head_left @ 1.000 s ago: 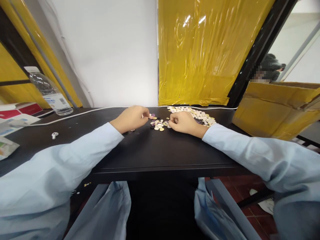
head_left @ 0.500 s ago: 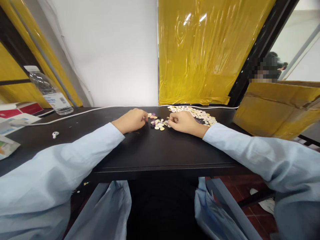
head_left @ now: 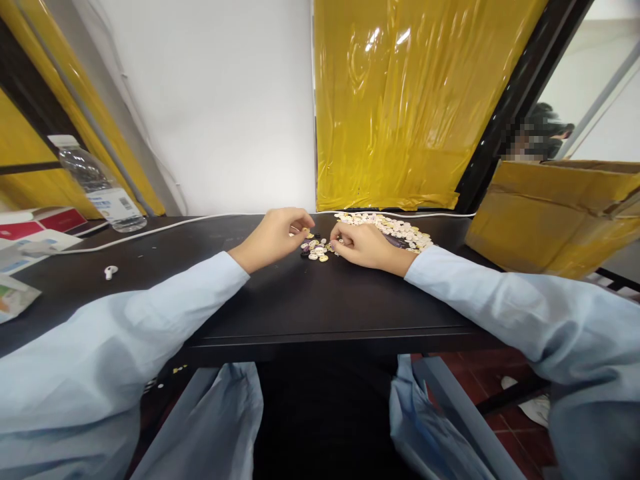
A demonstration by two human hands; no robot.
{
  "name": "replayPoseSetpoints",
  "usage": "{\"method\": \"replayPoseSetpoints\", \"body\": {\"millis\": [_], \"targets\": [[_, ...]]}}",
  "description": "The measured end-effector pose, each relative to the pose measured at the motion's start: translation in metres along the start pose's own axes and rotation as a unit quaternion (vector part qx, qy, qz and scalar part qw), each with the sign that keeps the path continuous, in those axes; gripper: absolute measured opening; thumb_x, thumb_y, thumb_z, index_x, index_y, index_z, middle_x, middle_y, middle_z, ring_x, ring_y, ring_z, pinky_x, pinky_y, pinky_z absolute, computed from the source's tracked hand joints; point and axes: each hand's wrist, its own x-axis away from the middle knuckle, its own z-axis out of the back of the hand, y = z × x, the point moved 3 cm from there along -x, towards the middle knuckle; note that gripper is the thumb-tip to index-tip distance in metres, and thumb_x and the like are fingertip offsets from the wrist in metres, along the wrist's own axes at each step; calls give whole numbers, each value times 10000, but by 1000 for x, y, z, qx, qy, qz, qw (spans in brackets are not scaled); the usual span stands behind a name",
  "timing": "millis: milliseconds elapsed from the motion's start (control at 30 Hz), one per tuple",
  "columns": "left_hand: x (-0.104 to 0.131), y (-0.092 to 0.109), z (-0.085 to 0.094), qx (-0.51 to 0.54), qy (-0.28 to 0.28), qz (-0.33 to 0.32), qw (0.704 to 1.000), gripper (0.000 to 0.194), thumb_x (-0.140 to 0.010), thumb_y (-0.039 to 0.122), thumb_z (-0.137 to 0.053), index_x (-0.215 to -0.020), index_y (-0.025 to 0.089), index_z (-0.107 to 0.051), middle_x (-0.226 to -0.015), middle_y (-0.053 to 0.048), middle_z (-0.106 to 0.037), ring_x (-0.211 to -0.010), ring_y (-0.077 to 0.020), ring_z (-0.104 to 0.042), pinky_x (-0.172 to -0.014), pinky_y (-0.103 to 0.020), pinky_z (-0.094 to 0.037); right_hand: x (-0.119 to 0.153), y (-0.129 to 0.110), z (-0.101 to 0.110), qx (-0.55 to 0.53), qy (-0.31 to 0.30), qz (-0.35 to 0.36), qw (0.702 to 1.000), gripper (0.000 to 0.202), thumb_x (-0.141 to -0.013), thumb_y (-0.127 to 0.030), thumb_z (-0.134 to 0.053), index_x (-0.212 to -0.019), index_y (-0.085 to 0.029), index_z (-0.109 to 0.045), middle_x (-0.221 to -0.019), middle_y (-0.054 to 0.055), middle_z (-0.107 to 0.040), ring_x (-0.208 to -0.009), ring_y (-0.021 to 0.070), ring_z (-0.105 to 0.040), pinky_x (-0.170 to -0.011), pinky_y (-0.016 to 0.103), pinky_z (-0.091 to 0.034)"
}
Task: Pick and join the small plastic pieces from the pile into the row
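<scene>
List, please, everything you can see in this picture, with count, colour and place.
small pile of buttons: many, cream and purple, between the hands
large pile of buttons: many, cream, behind right hand
table: one, black
water bottle: one, clear, far left
earbud: one, white, left
cable: one, white, table's back edge
cardboard box: one, brown, right
plastic sheet: yellow, behind
left hand: at small pile
right hand: at small pile

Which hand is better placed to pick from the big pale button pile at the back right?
Right. The right hand lies directly beside the large pile of pale round buttons; the left hand sits beyond the small mixed-colour button cluster.
</scene>
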Motion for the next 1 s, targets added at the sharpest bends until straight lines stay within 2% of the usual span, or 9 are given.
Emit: {"method": "replayPoseSetpoints", "body": {"millis": [133, 267, 533, 667, 767, 867, 1000], "targets": [[3, 9, -15, 117, 3, 4, 993, 239, -819, 261, -687, -1029, 152, -653, -962, -73, -729, -902, -199, -714, -847, -342, -603, 1, -1, -2, 1, -2, 37, 999, 237, -916, -310, -548, -1100, -197, -645, -700, -13, -652, -573, 136, -517, -619, 245, -308], [5, 12, -24, 166, -25, -6, 986, 332, -834, 295, -728, -1114, 162, -608, -903, -52, -719, -853, -182, -719, -805, -322, -614, 2, 1, -4, 11, -1, 66, 998, 206, -928, -329, -532, -1037, -200, -649, -700, -2, -666, -565, 135, -519, -610, 241, -308], [4, 13, -24, 123, -42, -68, 989, 186, -877, 258, -670, -1027, 168, -607, -879, -35, -682, -816, -158, -675, -795, -301, -575, 5, -2, -4, 21, 47, 133, 990, 233, -933, -322, -458, -895, -186, -644, -688, 30, -661, -575, 136, -542, -603, 242, -323], [5, 14, -25, 119, -49, -76, 989, 167, -886, 243, -638, -1027, 174, -584, -903, -39, -679, -824, -160, -665, -793, -303, -566, 4, -7, -3, 29, 46, 141, 989, 218, -916, -315, -457, -766, -202, -569, -623, 7, -600, -533, 120, -480, -587, 245, -304], [5, 15, -24, 118, -55, -73, 989, 149, -886, 228, -615, -1020, 180, -571, -902, -36, -683, -822, -161, -666, -786, -302, -562, 4, -9, -2, 25, 49, 147, 988, 196, -898, -300, -466, -741, -208, -540, -598, -7, -569, -518, 116, -451, -579, 246, -290], [6, 15, -22, 99, -46, -76, 991, 117, -883, 203, -585, -997, 179, -579, -907, -34, -678, -825, -158, -661, -794, -301, -552, 5, -8, -1, 15, 59, 135, 989, 139, -852, -260, -488, -737, -206, -543, -594, -14, -563, -514, 112, -443, -578, 243, -288], [5, 10, -16, 63, -23, -67, 995, 127, -868, 217, -593, -988, 178, -606, -931, -32, -681, -839, -156, -654, -800, -296, -539, 3, -3, 1, 9, 43, 80, 996, 53, -774, -217, -543, -739, -203, -580, -609, -19, -585, -525, 114, -443, -583, 243, -284]]}}
